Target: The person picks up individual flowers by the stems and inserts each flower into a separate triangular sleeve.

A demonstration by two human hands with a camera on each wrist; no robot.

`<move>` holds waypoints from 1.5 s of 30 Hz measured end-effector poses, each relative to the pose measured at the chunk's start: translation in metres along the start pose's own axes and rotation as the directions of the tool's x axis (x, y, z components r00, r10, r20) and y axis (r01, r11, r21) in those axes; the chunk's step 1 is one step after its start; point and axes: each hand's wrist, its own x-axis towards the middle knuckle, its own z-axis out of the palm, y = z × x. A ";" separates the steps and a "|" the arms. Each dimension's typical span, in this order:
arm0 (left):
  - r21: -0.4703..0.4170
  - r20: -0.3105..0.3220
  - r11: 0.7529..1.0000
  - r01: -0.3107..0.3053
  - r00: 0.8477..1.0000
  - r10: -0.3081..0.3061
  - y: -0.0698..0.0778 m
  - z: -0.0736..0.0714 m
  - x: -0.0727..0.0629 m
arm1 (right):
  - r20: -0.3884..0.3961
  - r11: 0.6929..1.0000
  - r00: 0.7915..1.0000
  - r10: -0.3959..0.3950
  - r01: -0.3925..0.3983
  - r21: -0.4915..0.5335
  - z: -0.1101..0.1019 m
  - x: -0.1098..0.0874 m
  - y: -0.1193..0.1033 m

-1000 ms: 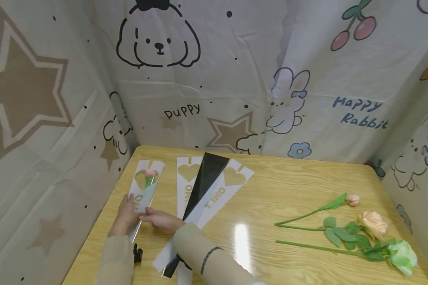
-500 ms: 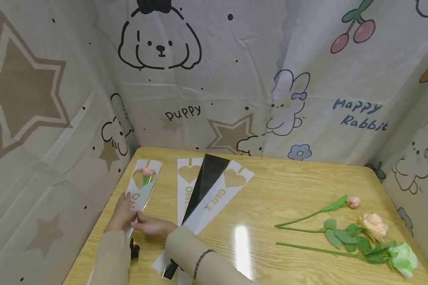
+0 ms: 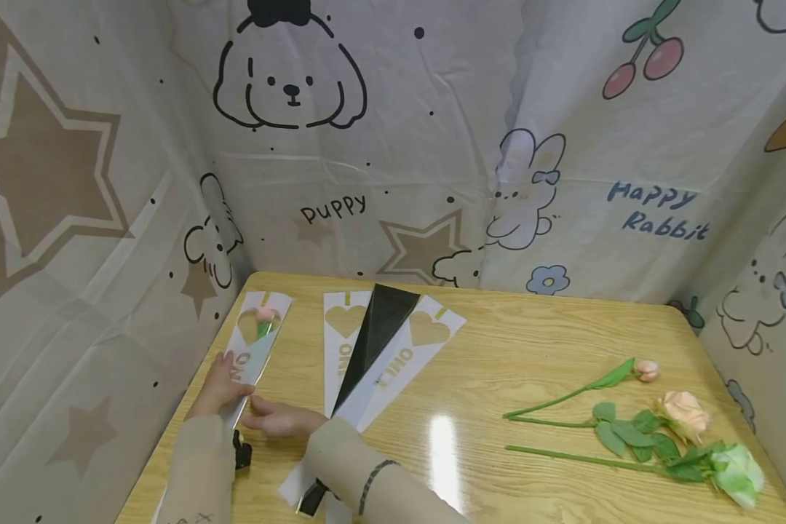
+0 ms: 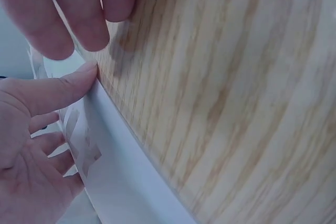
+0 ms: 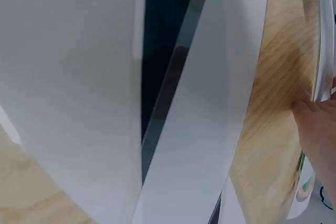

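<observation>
At the left of the table in the head view lies a white flower sleeve (image 3: 252, 358) with a heart window and gold letters. A pink tulip (image 3: 266, 317) shows through the window. My left hand (image 3: 215, 389) grips the sleeve's lower part, and the left wrist view shows the thumb (image 4: 79, 80) on its edge with fingers behind. My right hand (image 3: 284, 421) is just right of that edge, fingers loosely extended, holding nothing. Its forearm crosses the lower ends of fanned sleeves: a black sleeve (image 3: 375, 342) and white sleeves (image 3: 393, 386) with heart windows.
On the right of the wooden table (image 3: 511, 335) lie a pink tulip stem (image 3: 646, 370), a peach rose (image 3: 684, 415) and a green-white rose (image 3: 736, 471). A printed cloth (image 3: 419, 145) encloses the far edge and sides.
My left hand and the sleeve with the tulip have shifted slightly left. My right hand's fingertips, at the sleeve's edge before, have moved down a little and now sit beside it.
</observation>
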 end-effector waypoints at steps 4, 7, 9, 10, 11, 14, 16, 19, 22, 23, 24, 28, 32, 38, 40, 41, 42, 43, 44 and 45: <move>0.021 -0.020 1.000 -0.003 1.000 0.003 0.003 0.000 -0.001 | -0.110 0.982 0.993 -0.033 0.011 -0.189 -0.009 -0.004 0.000; 0.046 -0.071 0.998 -0.032 0.997 0.036 0.009 0.001 -0.004 | -0.168 0.946 0.979 -0.115 0.057 -0.320 -0.022 -0.008 0.001; 0.048 -0.134 0.997 -0.069 0.988 0.074 0.016 0.004 -0.006 | -0.197 0.908 0.967 -0.163 0.069 -0.412 -0.033 -0.010 0.002; 0.041 -0.171 0.994 -0.097 0.980 0.103 0.020 0.005 -0.006 | -0.206 0.881 0.960 -0.191 0.075 -0.467 -0.040 -0.011 0.003; 0.039 -0.217 0.991 -0.129 0.967 0.134 0.025 0.007 -0.007 | -0.214 0.848 0.951 -0.225 0.083 -0.524 -0.047 -0.012 0.004; 0.010 -0.336 0.978 -0.207 0.921 0.198 0.041 0.017 -0.006 | -0.233 0.724 0.916 -0.326 0.084 -0.684 -0.068 -0.018 0.009; -0.007 -0.390 0.966 -0.258 0.891 0.235 0.054 0.026 -0.006 | -0.235 0.624 0.880 -0.413 0.085 -0.777 -0.083 -0.023 0.015; -0.022 -0.429 0.946 -0.324 0.858 0.284 0.075 0.042 -0.005 | -0.246 0.505 0.828 -0.503 0.051 -0.861 -0.107 -0.032 0.025; -0.003 -0.452 0.919 -0.395 0.820 0.351 0.094 0.059 0.000 | -0.277 0.448 0.792 -0.544 -0.005 -0.894 -0.131 -0.041 0.037; 0.009 -0.456 0.910 -0.415 0.808 0.373 0.100 0.065 0.003 | -0.293 0.442 0.784 -0.547 -0.026 -0.897 -0.139 -0.044 0.042; 0.020 -0.457 0.901 -0.433 0.798 0.394 0.106 0.071 0.004 | -0.310 0.443 0.779 -0.545 -0.046 -0.895 -0.147 -0.048 0.048; 0.053 -0.414 0.877 -0.478 0.789 0.454 0.131 0.095 0.012 | -0.392 0.490 0.767 -0.508 -0.117 -0.864 -0.175 -0.065 0.066; 0.093 -0.298 0.868 -0.488 0.818 0.492 0.155 0.121 0.016 | -0.503 0.543 0.754 -0.424 -0.232 -0.807 -0.199 -0.084 0.083; 0.182 -0.158 0.818 -0.546 0.805 0.572 0.184 0.158 0.015 | -0.661 0.635 0.706 -0.254 -0.394 -0.665 -0.224 -0.110 0.103; 0.213 -0.118 0.796 -0.567 0.794 0.597 0.190 0.169 0.015 | -0.686 0.656 0.703 -0.189 -0.429 -0.621 -0.230 -0.116 0.108; 0.234 -0.098 0.783 -0.576 0.787 0.609 0.192 0.174 0.015 | -0.695 0.672 0.702 -0.153 -0.442 -0.595 -0.232 -0.119 0.110; 0.247 -0.077 0.775 -0.582 0.785 0.614 0.194 0.178 0.015 | -0.706 0.691 0.698 -0.118 -0.453 -0.564 -0.234 -0.121 0.111; 0.256 -0.058 0.765 -0.591 0.780 0.623 0.196 0.182 0.015 | -0.715 0.706 0.693 -0.087 -0.464 -0.536 -0.235 -0.124 0.111; 0.270 -0.042 0.754 -0.598 0.775 0.630 0.197 0.185 0.016 | -0.724 0.718 0.687 -0.058 -0.475 -0.509 -0.237 -0.126 0.112; 0.287 -0.030 0.743 -0.605 0.769 0.638 0.198 0.188 0.016 | -0.731 0.727 0.681 -0.029 -0.488 -0.483 -0.238 -0.128 0.112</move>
